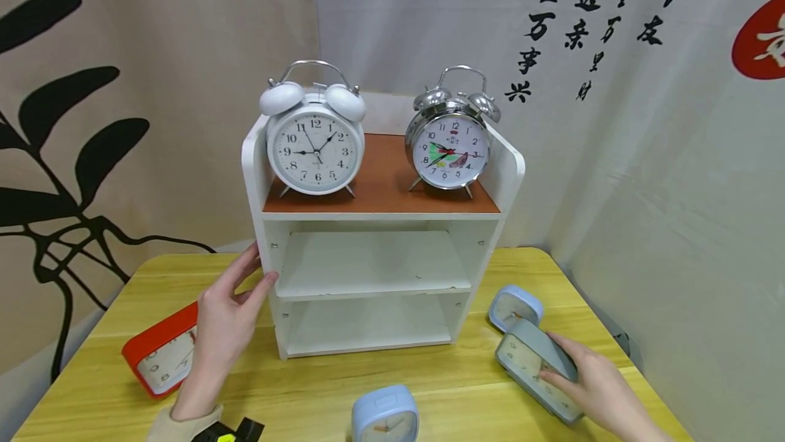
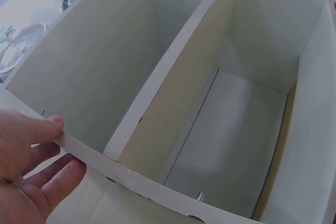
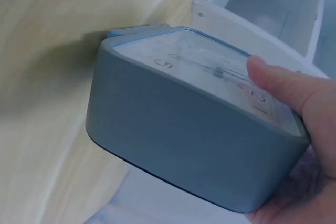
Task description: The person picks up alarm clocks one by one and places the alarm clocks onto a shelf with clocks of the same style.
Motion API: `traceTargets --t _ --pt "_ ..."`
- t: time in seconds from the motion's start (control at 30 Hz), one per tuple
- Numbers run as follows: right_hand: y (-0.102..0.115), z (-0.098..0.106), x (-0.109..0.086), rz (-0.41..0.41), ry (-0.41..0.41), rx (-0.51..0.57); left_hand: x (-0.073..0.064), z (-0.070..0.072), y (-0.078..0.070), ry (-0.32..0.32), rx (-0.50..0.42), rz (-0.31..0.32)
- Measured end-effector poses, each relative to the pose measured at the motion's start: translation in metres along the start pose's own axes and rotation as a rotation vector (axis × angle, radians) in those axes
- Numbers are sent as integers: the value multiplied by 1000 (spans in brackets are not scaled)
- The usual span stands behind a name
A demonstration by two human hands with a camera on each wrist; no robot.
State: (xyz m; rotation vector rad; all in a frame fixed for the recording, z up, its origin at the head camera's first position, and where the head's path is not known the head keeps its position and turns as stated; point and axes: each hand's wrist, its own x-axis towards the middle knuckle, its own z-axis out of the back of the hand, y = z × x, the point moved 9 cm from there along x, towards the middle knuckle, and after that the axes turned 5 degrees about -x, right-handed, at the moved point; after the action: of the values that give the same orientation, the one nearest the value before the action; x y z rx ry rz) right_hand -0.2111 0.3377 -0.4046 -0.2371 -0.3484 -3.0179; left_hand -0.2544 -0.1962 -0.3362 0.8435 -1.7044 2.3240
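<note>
A small white shelf unit point(image 1: 373, 292) with a brown top board stands in the middle of the table. My left hand point(image 1: 225, 319) holds its left side panel; in the left wrist view the thumb point(image 2: 44, 129) lies over the panel's edge and the fingers are on the outer side. To the right, my right hand point(image 1: 589, 381) grips a grey-green rectangular alarm clock point(image 1: 540, 367), thumb on its face and the other fingers behind it. That clock point(image 3: 184, 124) is tilted, its dial facing up, in the right wrist view. A small blue clock point(image 1: 515, 307) sits just beyond it.
On the top board stand a white twin-bell alarm clock point(image 1: 315, 142) and a silver twin-bell alarm clock point(image 1: 452, 146). A red clock point(image 1: 162, 350) rests on the table point(image 1: 294, 401) by the left forearm. Another blue clock point(image 1: 385, 415) is at the front. Behind hangs a printed curtain point(image 1: 417, 20).
</note>
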Motion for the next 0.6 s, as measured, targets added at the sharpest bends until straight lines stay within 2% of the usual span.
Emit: traceTargets --t 0.17,0.4,0.6 --pt "21 16 -2 61 -85 -2 0 0 0 -5 5 2" --pt "51 40 -4 123 -163 -32 0 0 -1 1 6 1" --pt "82 56 -8 209 -236 -49 0 0 0 2 9 7"
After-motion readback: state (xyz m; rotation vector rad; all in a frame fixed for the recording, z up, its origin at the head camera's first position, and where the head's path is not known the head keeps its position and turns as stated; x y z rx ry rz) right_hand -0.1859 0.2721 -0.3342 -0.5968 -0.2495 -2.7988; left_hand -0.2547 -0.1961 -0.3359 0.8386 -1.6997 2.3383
